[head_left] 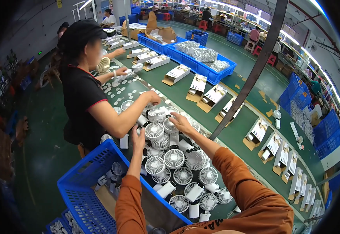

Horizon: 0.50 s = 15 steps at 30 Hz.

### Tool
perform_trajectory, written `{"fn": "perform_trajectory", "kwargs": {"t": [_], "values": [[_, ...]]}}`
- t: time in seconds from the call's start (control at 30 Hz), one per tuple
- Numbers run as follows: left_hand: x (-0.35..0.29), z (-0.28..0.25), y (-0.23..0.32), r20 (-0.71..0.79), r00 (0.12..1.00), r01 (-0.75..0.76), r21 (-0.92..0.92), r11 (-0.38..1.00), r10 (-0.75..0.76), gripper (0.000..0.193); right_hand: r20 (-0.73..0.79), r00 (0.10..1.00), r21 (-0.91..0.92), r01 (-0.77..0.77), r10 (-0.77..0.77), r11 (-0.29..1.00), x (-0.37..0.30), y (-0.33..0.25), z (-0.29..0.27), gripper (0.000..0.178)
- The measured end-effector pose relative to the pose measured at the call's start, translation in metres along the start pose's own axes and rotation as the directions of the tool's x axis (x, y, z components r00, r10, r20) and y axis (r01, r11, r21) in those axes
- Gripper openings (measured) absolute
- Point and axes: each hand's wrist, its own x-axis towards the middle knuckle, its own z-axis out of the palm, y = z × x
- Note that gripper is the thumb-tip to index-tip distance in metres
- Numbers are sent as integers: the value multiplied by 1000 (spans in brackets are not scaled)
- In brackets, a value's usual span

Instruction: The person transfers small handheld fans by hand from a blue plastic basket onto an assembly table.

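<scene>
Your left hand [138, 134] reaches up over the rim of the blue crate [85, 183], fingers curled loosely, just beside a small white fan body; whether it grips anything you cannot tell. Your right hand [181, 121] stretches forward with fingers spread narrow, fingertips touching a white handheld fan [170, 125] at the far side of the pile of fans [177, 171]. That pile lies on the green tabletop [240, 132] between your arms, roughly twenty fans, too tangled to count exactly. A co-worker in a black shirt [80, 101] stands on your left, one hand [152, 96] over the same pile. About sixteen open boxes [213, 95] line the tabletop's right side. Two blue bins [201, 64] sit farther back.
</scene>
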Motion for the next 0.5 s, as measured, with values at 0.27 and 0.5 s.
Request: {"fn": "perform_trajectory", "kwargs": {"t": [0.27,0.5], "values": [[-188,-140,-47,-607,782,-107,99,989,146,25,-175,967,40,195,-186,980,-112,-79,-30,29],[-380,-160,-181,-447,763,639,409,652,-467,50,53,964,41,257,-259,966,-222,-144,5,30]]}}
